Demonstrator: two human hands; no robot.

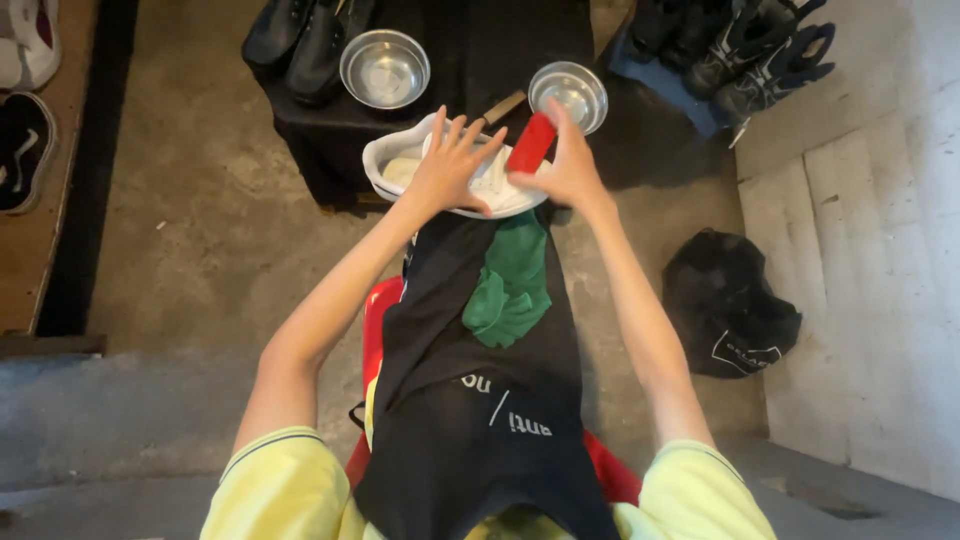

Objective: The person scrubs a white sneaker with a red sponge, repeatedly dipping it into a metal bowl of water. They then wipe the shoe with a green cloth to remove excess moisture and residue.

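Observation:
A white shoe [400,165] lies on its side at the near edge of a low black table [320,150], over my apron-covered lap. My left hand [450,160] rests flat on the shoe with fingers spread, holding it down. My right hand [570,170] grips a red brush [531,142] and presses it against the shoe's right end. A green cloth [510,285] lies on the black apron [470,400] just below the shoe.
Two metal bowls [385,68] [568,92] and a wooden-handled tool [503,106] sit on the black table. Black shoes [300,40] stand at its far left, more black shoes [740,50] at upper right. A black bag [725,305] lies on the floor to the right. A red stool [378,310] is under me.

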